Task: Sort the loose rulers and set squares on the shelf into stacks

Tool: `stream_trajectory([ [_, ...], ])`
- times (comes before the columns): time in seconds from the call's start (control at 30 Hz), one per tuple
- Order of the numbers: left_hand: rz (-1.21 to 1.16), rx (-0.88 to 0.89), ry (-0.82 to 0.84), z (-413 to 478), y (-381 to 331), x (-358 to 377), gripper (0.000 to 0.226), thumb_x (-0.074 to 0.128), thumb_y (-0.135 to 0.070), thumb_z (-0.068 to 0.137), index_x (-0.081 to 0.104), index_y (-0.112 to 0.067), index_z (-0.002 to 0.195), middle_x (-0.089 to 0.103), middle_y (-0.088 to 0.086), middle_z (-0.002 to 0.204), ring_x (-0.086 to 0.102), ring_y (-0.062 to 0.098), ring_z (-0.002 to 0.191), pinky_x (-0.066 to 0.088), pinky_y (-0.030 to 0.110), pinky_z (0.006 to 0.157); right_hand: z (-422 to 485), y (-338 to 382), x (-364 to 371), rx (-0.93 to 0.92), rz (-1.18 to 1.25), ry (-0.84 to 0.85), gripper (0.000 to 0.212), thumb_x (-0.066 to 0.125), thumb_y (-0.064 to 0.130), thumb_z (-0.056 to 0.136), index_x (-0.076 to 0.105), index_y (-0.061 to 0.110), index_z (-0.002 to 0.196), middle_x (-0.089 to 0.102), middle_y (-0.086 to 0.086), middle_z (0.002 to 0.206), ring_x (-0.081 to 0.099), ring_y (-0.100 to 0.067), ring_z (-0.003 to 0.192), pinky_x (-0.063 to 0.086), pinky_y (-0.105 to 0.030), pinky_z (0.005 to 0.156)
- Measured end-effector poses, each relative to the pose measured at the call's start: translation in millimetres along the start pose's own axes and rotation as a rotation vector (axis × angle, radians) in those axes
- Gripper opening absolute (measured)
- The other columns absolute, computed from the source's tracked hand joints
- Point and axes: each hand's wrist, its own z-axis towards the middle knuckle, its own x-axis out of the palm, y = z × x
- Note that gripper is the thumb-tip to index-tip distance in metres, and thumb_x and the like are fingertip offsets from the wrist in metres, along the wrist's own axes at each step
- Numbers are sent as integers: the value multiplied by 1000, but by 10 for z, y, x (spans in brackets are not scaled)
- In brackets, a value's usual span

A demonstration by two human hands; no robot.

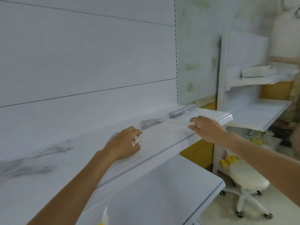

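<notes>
The view is motion-blurred. On the white shelf (162, 140) a stack of clear rulers (182, 110) lies at the far right end by the back panel. Left of it sits a small pile of clear set squares (151, 123). My right hand (207, 129) reaches over the shelf's right end, its fingertips pinching the end of a clear ruler (177, 123) that lies flat in front of the stack. My left hand (125, 144) rests on the shelf with curled fingers; something grey shows just behind it, and whether it holds anything is unclear. Loose rulers (32, 161) smear grey at the left.
A lower white shelf (162, 192) juts out under the working shelf. To the right stand a white wheeled stool (248, 177), another shelf unit (259, 114) and small yellow items on the floor. A white bottle tip (104, 215) pokes up at the bottom edge.
</notes>
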Motion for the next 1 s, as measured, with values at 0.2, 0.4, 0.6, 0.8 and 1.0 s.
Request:
stream_trajectory([
  [0.2, -22, -8, -7, 781, -531, 517, 46, 58, -29, 85, 48, -21, 129, 46, -3, 119, 50, 12, 94, 42, 25, 88, 32, -996, -180, 82, 47, -77, 37, 43, 38, 95, 54, 15, 122, 58, -3, 121, 57, -20, 108, 43, -30, 89],
  [0.4, 17, 28, 26, 1291, -807, 733, 44, 58, -34, 84, 50, -25, 127, 50, -9, 114, 51, 7, 91, 44, 27, 87, 272, -1395, -95, 74, 33, -89, 36, 43, 34, 96, 54, 12, 122, 58, -5, 120, 57, -21, 104, 43, -30, 83],
  [0.6, 10, 88, 33, 1821, -701, 742, 39, 62, -29, 83, 56, -23, 120, 46, -11, 101, 52, 6, 90, 46, 29, 85, 706, -1593, 133, 27, -8, -62, 39, 41, 32, 97, 45, 15, 133, 55, -3, 126, 52, -20, 115, 42, -35, 95],
  [0.8, -104, 42, -85, 2250, -506, 723, 33, 65, -28, 82, 59, -27, 115, 51, -9, 100, 54, -2, 82, 43, 20, 76, 1342, -1818, 90, 4, -27, -124, 30, 45, 26, 96, 53, 14, 122, 58, -5, 116, 56, -24, 104, 43, -33, 87],
  [1.0, -81, -53, -126, 2319, -226, 594, 36, 68, -29, 80, 59, -31, 116, 50, -15, 94, 55, -4, 79, 44, 21, 74, 1731, -1694, 358, -87, 29, -133, 30, 46, 19, 95, 50, 11, 123, 56, -7, 116, 52, -26, 108, 38, -32, 87],
])
